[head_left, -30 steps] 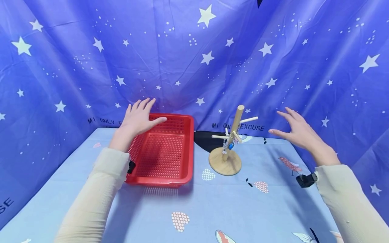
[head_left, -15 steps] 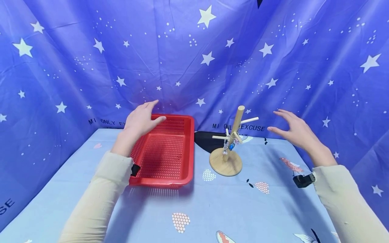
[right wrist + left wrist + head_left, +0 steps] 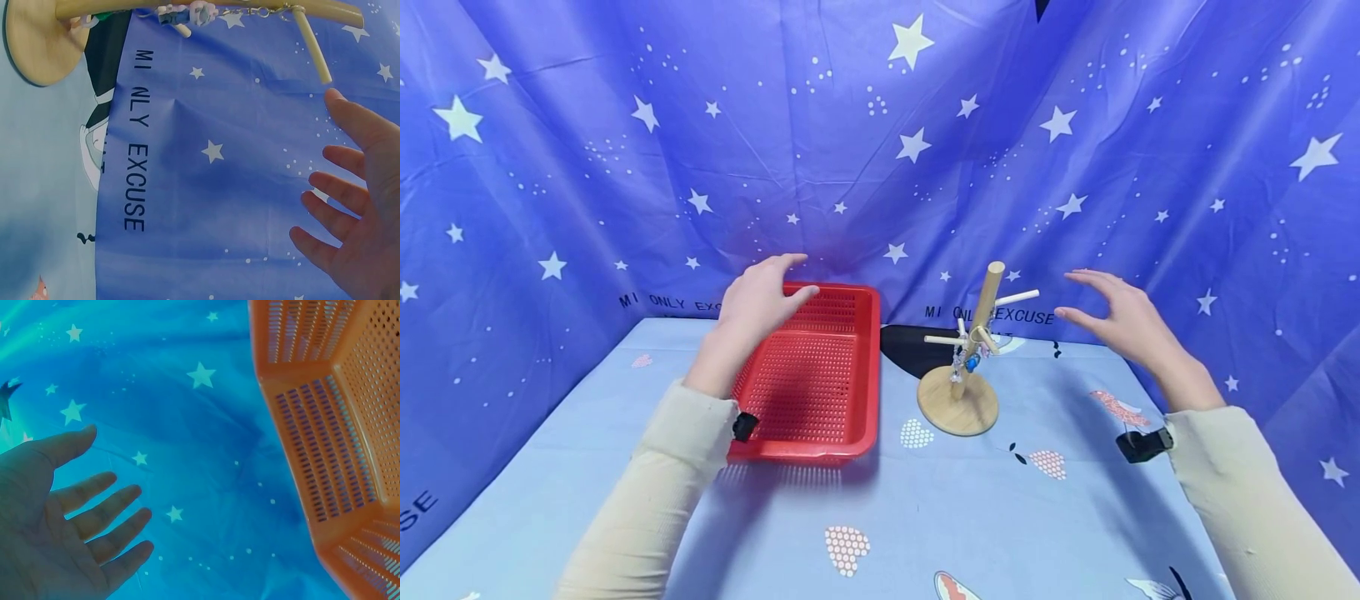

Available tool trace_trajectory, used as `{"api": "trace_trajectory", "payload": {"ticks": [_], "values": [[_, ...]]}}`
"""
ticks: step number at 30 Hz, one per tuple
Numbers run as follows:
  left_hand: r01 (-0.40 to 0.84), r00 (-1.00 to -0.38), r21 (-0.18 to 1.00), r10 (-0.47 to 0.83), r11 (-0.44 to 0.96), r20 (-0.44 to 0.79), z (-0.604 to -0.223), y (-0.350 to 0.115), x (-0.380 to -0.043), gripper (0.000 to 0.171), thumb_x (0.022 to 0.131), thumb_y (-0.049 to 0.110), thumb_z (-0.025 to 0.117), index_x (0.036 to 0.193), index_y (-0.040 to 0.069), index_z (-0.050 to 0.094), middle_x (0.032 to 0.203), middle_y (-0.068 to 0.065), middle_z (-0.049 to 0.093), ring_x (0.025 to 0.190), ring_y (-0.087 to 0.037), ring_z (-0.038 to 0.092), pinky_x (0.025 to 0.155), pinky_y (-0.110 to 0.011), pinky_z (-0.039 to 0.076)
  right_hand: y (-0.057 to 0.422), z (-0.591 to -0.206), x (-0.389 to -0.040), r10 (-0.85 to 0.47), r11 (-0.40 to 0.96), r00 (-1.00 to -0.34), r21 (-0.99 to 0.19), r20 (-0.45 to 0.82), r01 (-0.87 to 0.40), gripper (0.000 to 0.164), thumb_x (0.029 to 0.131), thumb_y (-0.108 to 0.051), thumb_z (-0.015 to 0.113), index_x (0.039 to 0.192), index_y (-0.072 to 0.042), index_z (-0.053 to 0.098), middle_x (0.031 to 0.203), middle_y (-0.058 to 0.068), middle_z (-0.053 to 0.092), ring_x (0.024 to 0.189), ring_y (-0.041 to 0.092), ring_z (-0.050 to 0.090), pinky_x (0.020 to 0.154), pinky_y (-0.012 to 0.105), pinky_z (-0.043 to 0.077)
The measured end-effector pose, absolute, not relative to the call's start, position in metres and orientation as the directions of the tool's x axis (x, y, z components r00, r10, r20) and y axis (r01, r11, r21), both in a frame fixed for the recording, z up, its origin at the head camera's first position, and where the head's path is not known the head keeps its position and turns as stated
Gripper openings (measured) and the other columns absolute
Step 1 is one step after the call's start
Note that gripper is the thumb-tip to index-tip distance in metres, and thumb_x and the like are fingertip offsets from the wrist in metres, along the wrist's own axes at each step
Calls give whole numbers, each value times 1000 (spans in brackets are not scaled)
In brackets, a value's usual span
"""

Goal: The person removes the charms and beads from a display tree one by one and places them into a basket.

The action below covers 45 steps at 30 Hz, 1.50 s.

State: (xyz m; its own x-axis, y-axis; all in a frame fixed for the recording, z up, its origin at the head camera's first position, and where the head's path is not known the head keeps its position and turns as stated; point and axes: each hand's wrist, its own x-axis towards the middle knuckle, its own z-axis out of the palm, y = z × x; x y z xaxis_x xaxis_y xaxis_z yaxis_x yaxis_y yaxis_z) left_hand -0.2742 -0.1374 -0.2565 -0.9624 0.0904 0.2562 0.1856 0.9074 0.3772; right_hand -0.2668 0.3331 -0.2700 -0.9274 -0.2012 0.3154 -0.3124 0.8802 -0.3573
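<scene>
My left hand (image 3: 758, 300) hovers over the left side of a red perforated plastic basket (image 3: 869, 375), holding nothing. The left wrist view shows its fingers spread, with the basket wall (image 3: 325, 444) off to the right. On the right, my right hand (image 3: 1123, 321) is raised beside a wooden peg stand (image 3: 987, 292), also holding nothing. Its thumb points toward one of the stand's pegs (image 3: 312, 47) in the right wrist view. Small charms hang from the pegs, among them a blue one (image 3: 972, 363) and a chain with a pinkish figure (image 3: 203, 12).
A pale blue patterned cloth (image 3: 895, 517) covers the table. Behind it hangs a blue star-printed curtain (image 3: 850, 125). The stand's round base (image 3: 958, 412) sits to the right of the basket. Small black devices, one on each wrist (image 3: 1142, 445), stick out below the sleeves.
My left hand has shifted right and slightly down over the basket, turning so its fingers overlap. My right hand has drifted a little left toward the stand. Basket and stand stay put.
</scene>
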Motion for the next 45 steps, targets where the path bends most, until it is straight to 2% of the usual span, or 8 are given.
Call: {"api": "trace_trajectory", "payload": {"ticks": [9, 24, 31, 36, 45], "values": [[232, -947, 410, 108, 882, 304, -257, -125, -267, 53, 96, 37, 64, 145, 23, 52, 148, -7, 55, 133, -35, 53, 100, -57, 49, 325, -272, -267, -214, 866, -915, -367, 343, -340, 62, 94, -38, 69, 144, -8, 50, 149, 25, 47, 129, 51, 46, 101, 67, 39], [283, -931, 433, 137, 856, 339, -261, -108, -254, 47, 94, 35, 67, 138, 24, 59, 140, -5, 62, 125, -31, 60, 91, -50, 55, 316, -276, -272, -231, 843, -896, -382, 379, -379, 55, 95, -32, 68, 140, -5, 53, 143, 24, 53, 127, 49, 50, 104, 64, 42], [312, -921, 418, 163, 853, 355, -267, -100, -249, 48, 92, 36, 69, 137, 22, 59, 135, -6, 65, 119, -29, 64, 89, -49, 58, 311, -278, -272, -229, 839, -900, -395, 370, -375, 56, 96, -37, 66, 140, -4, 53, 143, 24, 52, 128, 49, 50, 105, 64, 42], [328, -916, 406, 182, 853, 357, -270, -92, -245, 47, 92, 37, 69, 136, 23, 60, 135, -4, 65, 117, -28, 66, 85, -46, 59, 307, -280, -273, -223, 832, -897, -404, 382, -379, 52, 96, -32, 66, 139, -3, 54, 142, 24, 53, 127, 48, 51, 105, 62, 43], [360, -911, 422, 217, 832, 350, -278, -77, -238, 47, 92, 36, 69, 136, 21, 60, 135, -2, 65, 121, -27, 64, 91, -45, 57, 300, -283, -276, -222, 815, -887, -422, 404, -396, 44, 96, -23, 67, 134, -3, 58, 135, 23, 59, 124, 44, 55, 105, 58, 46]]}}
